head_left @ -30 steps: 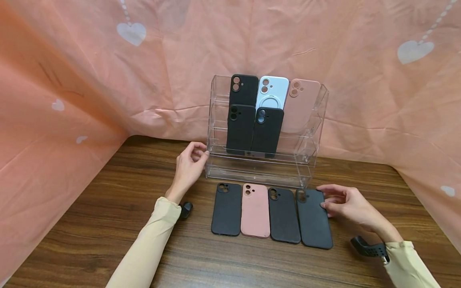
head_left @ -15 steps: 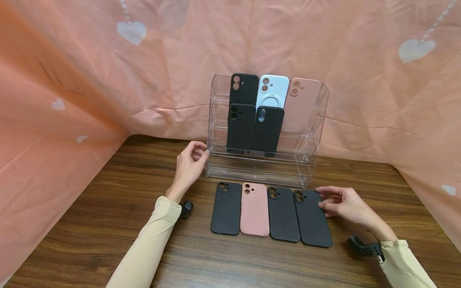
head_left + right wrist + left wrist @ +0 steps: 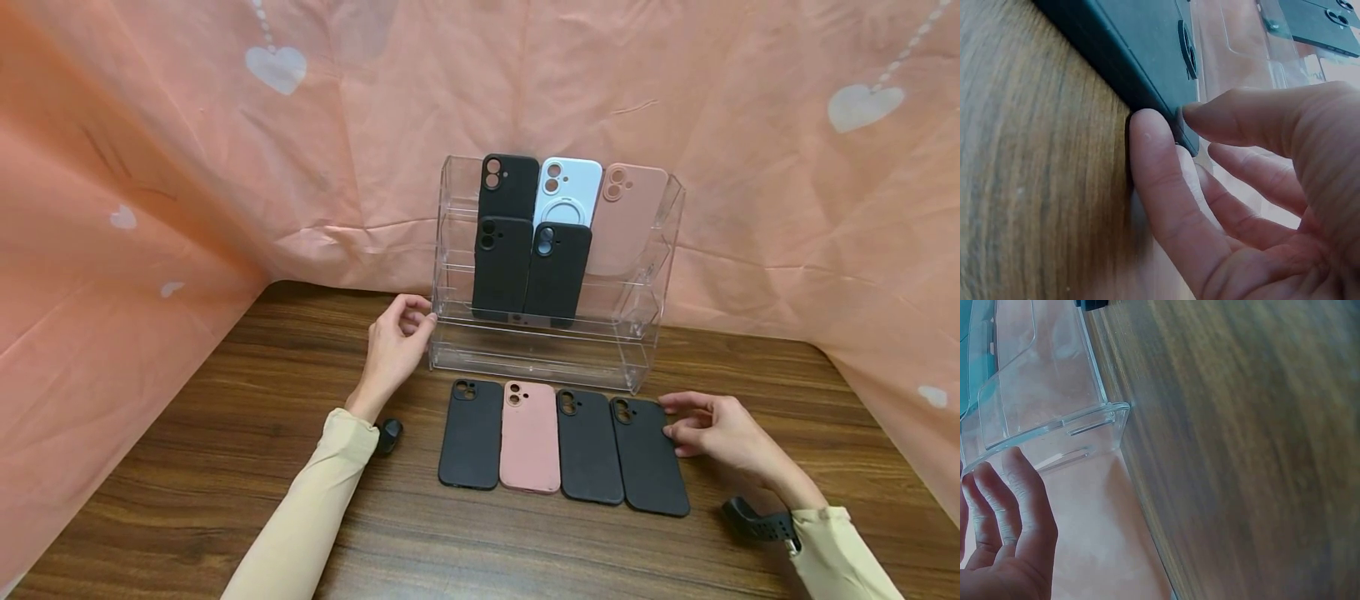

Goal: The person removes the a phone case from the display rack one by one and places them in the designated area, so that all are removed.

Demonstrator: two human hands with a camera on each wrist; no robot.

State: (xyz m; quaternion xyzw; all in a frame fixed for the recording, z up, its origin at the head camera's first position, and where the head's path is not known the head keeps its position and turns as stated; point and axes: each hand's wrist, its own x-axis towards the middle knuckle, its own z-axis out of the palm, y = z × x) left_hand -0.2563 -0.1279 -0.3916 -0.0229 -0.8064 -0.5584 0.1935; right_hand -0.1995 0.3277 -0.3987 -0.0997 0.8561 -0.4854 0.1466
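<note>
In the head view, my left hand (image 3: 397,343) rests its fingertips on the left side of a clear acrylic display stand (image 3: 528,367). The left wrist view shows relaxed fingers (image 3: 1030,500) against the outer side panel. My right hand (image 3: 723,429) pinches the upper right corner of a black phone case (image 3: 651,462), the rightmost of a row lying before the stand. Thumb and index meet its edge in the right wrist view, close above the table. To its left lie another black case (image 3: 590,454), a pink case (image 3: 530,446) and a black case (image 3: 471,442).
The stand's back tier holds a black case (image 3: 510,185), a white case with a ring (image 3: 573,183) and a pink case (image 3: 628,225). Lower down are two black cases (image 3: 502,271). A pink curtain (image 3: 360,150) hangs behind the wooden table (image 3: 225,433).
The rightmost black case has come down flat and shifted slightly left and toward me, lining up with its neighbour. My right hand followed it a little left. The left hand has stayed in place.
</note>
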